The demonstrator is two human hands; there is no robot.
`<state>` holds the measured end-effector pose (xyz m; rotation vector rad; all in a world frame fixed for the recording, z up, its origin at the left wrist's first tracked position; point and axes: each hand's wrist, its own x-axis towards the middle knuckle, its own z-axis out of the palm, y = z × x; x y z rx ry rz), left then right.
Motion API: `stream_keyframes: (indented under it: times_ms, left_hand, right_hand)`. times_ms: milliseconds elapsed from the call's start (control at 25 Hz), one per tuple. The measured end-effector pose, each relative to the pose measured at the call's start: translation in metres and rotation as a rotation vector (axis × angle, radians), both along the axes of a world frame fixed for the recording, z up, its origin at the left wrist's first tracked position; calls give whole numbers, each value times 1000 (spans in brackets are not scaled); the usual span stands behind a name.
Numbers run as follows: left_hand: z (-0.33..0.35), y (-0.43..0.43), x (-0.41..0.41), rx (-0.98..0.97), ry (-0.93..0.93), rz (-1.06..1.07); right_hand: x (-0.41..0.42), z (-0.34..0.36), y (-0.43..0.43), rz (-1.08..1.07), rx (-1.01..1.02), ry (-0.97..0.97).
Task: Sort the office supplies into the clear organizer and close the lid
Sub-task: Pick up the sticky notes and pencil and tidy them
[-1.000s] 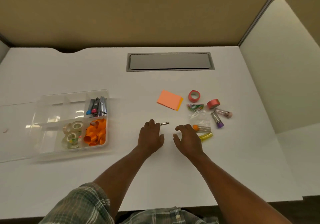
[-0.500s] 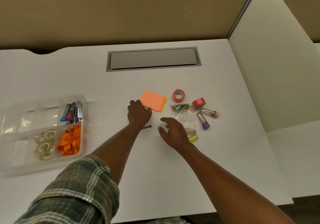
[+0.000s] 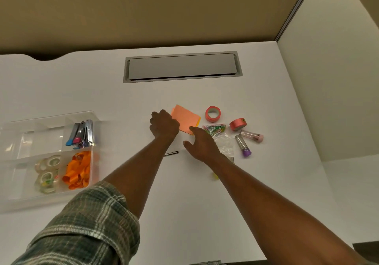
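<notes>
The clear organizer (image 3: 80, 113) sits at the left and holds staplers (image 3: 82, 134), clear tape rolls (image 3: 48, 170) and orange bands (image 3: 79, 169). My left hand (image 3: 164, 126) has its fingers curled over the left edge of the orange sticky note pad (image 3: 186, 119). My right hand (image 3: 202, 145) is open, with its index tip at the pad's near corner. To the right lie two red tape rolls (image 3: 213, 114) (image 3: 238, 124), a bag of coloured paper clips (image 3: 215, 129), a clear bag (image 3: 225, 147) and two capped tubes (image 3: 252, 136) (image 3: 243, 145). A thin dark stick (image 3: 171, 153) lies by my left forearm.
A grey cable hatch (image 3: 182, 67) is set into the white desk behind the supplies. A pale partition (image 3: 328, 80) walls off the right side, and a tan panel runs along the back. A small yellow piece (image 3: 215, 175) shows beside my right forearm.
Both hands have moved away from me to the sticky note pad. My left hand now covers its left edge and my right hand has left the tubes.
</notes>
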<state>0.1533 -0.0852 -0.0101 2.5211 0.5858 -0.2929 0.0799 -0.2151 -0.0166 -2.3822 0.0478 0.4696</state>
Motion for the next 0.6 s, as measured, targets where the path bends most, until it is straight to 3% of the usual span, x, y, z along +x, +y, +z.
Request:
stream_keyframes:
  times_ms: [160, 280, 440, 520, 600]
  left_hand:
    - [26, 7, -2, -355, -177, -60]
    - [52, 19, 1, -525, -187, -187]
    - [67, 25, 12, -713, -119, -261]
    - [63, 23, 18, -621, -152, -271]
    - [50, 22, 26, -304, -207, -402]
  right_hand:
    - [9, 9, -2, -194, 68, -110]
    - [22, 21, -8, -345, 139, -218]
    - [43, 31, -22, -268, 165, -201]
    - [44, 30, -29, -301, 127, -209]
    - [37, 27, -37, -371, 89, -240]
